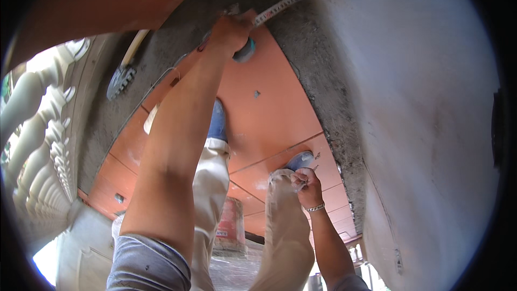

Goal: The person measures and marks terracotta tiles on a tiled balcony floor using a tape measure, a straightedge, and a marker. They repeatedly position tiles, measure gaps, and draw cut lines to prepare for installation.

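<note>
My left hand point(230, 32) is closed around a tape measure. Its white blade point(279, 9) sticks out to the upper right across the grey floor strip. A rounded teal and grey piece point(245, 51) shows under the hand, perhaps the tape's case. Below lies an orange floor tile point(274, 89), with a small grey lump point(257, 94) on it. Beside my right shoe point(300, 160), my right hand point(308, 187) is held low with its fingers curled in. Whatever sits in those fingers is too small to make out. A bracelet point(314, 207) circles that wrist.
At left, a tool with a notched edge point(119, 82) and pale handle lies on rough grey mortar point(99, 121). White balusters point(27, 94) line the left side; a whitish wall point(420, 108) rises at right. A red bucket point(231, 221) stands behind my legs. An orange slab point(107, 5) fills the upper left.
</note>
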Motion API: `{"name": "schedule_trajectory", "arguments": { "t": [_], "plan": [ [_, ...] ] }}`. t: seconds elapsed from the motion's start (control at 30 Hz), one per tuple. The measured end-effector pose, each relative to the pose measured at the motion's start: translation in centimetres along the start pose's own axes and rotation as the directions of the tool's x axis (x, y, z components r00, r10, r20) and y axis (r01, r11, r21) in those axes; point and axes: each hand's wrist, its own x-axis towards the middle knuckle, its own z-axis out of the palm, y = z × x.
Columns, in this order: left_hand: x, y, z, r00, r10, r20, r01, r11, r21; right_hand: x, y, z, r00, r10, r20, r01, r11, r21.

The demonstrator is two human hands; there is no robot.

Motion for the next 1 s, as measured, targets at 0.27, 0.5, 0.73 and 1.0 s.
{"name": "schedule_trajectory", "arguments": {
  "t": [0.27, 0.5, 0.73, 1.0],
  "plan": [
    [-21.4, -4.2, -5.0, 0.985, -0.041, 0.168, 0.049, 0.998, -0.042, -10.4, -7.3, -2.2, 0.991, -0.028, 0.127, 0.011, 0.991, 0.134],
    [-38.7, 2.9, -14.6, 0.978, -0.135, 0.162, 0.178, 0.940, -0.290, -22.5, -21.3, -3.1, 0.943, -0.319, 0.094, 0.332, 0.887, -0.321],
    [-48.1, 12.7, -24.5, 0.982, 0.037, 0.183, 0.079, 0.803, -0.591, -33.2, -31.1, -2.9, 0.807, -0.587, 0.063, 0.570, 0.748, -0.339],
    [-52.5, 21.8, -30.5, 0.910, 0.349, 0.222, -0.152, 0.781, -0.605, -44.2, -33.8, -8.0, 0.601, -0.784, -0.153, 0.718, 0.614, -0.328]
  ]
}}
